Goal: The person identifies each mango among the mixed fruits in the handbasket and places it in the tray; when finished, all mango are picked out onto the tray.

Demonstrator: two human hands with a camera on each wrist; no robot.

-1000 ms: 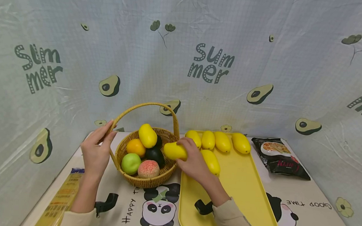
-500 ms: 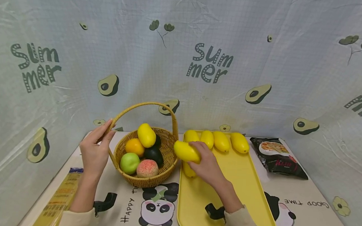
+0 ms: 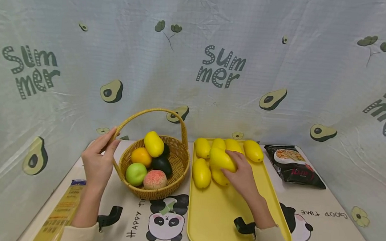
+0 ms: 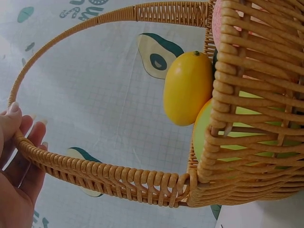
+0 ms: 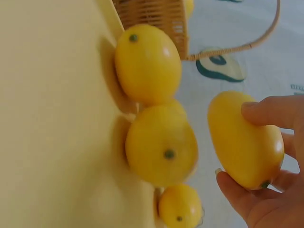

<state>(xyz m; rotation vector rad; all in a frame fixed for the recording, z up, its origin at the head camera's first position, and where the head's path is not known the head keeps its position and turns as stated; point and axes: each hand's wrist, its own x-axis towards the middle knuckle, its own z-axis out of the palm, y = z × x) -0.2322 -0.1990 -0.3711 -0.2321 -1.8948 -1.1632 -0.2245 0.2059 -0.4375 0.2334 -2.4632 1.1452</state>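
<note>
My left hand (image 3: 98, 161) holds the side of the wicker basket's handle (image 4: 114, 180) between thumb and fingers. Inside the basket (image 3: 176, 185) lie a green apple (image 3: 136, 174), a peach (image 3: 155, 179), an orange (image 3: 141, 157), dark avocados (image 3: 162, 166) and a yellow mango (image 3: 154, 144) on top. Over the yellow tray (image 3: 220, 224), my right hand (image 3: 244, 174) grips another mango (image 5: 244, 140), raised above those lying there. Several mangoes stand in a row along the tray's back edge, such as the corner mango (image 3: 253, 151). In front of them lies a mango (image 3: 201, 173), with one more partly hidden beside it.
A black food packet (image 3: 294, 166) lies right of the tray. At the left edge of the table is a long yellow packet (image 3: 60, 212), partly behind my left forearm. A printed plastic sheet (image 3: 143, 59) rises behind and at both sides.
My right hand has carried its mango from the basket's right rim rightward over the tray. My left hand stays on the handle. The view has shifted slightly.
</note>
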